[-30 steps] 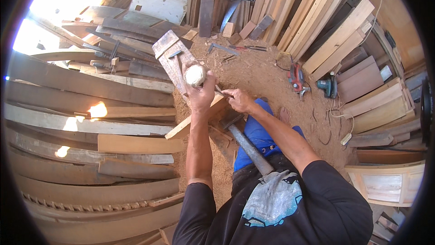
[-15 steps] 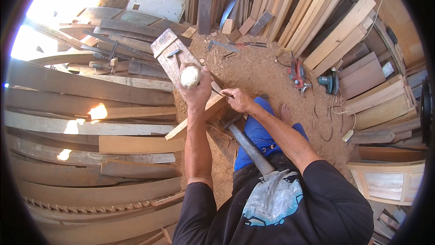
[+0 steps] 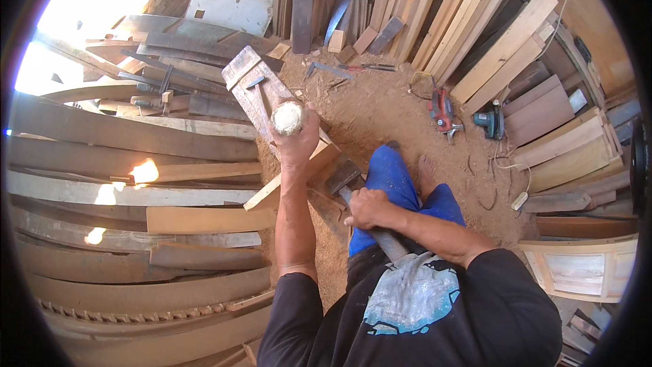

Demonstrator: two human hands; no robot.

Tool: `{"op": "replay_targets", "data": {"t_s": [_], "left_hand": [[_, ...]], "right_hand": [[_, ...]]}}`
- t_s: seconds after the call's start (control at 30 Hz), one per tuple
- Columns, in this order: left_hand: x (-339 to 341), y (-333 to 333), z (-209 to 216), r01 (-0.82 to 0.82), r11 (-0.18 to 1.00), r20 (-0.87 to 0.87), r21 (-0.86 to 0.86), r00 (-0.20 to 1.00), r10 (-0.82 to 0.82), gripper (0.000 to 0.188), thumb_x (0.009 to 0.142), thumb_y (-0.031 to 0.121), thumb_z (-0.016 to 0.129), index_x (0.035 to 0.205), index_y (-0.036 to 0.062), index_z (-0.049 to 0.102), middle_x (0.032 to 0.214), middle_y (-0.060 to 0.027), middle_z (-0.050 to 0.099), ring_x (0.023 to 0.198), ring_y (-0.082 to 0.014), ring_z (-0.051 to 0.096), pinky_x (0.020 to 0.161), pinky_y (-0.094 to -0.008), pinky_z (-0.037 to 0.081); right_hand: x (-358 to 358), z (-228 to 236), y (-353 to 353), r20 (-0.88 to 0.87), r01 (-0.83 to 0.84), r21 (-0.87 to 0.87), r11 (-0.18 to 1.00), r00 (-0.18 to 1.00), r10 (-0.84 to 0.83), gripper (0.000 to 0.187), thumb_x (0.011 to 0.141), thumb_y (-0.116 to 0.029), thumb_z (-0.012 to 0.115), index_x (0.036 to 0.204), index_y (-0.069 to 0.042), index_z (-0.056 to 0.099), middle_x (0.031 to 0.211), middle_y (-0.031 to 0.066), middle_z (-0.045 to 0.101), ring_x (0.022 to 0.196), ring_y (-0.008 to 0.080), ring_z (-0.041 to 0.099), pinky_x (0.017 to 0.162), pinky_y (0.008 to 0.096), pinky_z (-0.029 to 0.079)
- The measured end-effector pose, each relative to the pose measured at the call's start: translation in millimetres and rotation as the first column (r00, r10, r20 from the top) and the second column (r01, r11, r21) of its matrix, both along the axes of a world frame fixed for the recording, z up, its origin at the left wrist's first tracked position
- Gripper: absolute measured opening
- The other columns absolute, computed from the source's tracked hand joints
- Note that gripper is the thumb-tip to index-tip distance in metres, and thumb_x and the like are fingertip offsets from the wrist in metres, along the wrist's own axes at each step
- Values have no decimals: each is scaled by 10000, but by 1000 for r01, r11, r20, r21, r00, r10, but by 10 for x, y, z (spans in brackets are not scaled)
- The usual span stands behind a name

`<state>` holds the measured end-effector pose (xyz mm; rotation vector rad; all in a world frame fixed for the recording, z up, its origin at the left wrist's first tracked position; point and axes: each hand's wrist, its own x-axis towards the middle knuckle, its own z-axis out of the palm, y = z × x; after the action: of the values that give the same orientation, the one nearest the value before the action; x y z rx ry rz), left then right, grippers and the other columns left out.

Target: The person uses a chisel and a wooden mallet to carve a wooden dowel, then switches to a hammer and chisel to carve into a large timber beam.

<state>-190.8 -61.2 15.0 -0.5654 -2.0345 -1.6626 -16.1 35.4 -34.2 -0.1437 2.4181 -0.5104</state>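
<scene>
My left hand [image 3: 297, 141] is wrapped round an upright chisel, its pale round handle end [image 3: 287, 118] facing up; the blade is hidden under the fist. Below that hand lies a light wooden piece [image 3: 266, 194], set crosswise by a worn plank bench [image 3: 239, 71]. My right hand [image 3: 370, 208] is closed round the thick handle of a hammer [image 3: 344, 177]. The hammer's dark head points away from me, beside the wooden piece, and its handle lies along my lap. On the bench beyond my left hand rests a small T-shaped tool [image 3: 257, 82].
Stacked boards [image 3: 136, 156] fill the left side. A red power tool [image 3: 441, 112] and a green one [image 3: 489, 121] sit on the sawdust-covered floor at right, with cords. A metal square [image 3: 326, 70] and pliers lie ahead. Timber [image 3: 435, 21] leans at the back.
My right hand has left the spot beside the wooden piece, moved back toward me and taken hold of the hammer handle. My left hand stays on the chisel.
</scene>
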Motion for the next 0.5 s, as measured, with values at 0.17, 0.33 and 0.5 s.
{"op": "replay_targets", "data": {"t_s": [0.17,0.33,0.5], "left_hand": [[-9,49,-34,45,998,12,42,999,-45,86,868,-40,570,897,13,509,672,-11,547,565,-70,543,511,-232,462],[-70,-149,-187,62,998,206,32,976,-68,406,827,59,687,1148,-61,470,865,-24,638,773,-86,596,752,-258,480],[-16,-35,-99,49,995,221,87,973,-68,296,816,47,698,1051,-38,539,824,-14,646,745,-77,607,693,-246,487]], "right_hand": [[-96,-399,183,52,189,-76,979,981,-185,544,714,-309,657,1077,87,570,992,256,658,950,359,654,852,420,505],[131,209,768,150,287,-577,765,958,-247,404,735,-283,660,916,74,607,730,167,622,700,247,614,683,366,494],[257,1318,1090,-161,272,-746,608,812,-561,564,752,-237,685,1185,77,509,918,123,596,853,189,568,776,349,477]]}}
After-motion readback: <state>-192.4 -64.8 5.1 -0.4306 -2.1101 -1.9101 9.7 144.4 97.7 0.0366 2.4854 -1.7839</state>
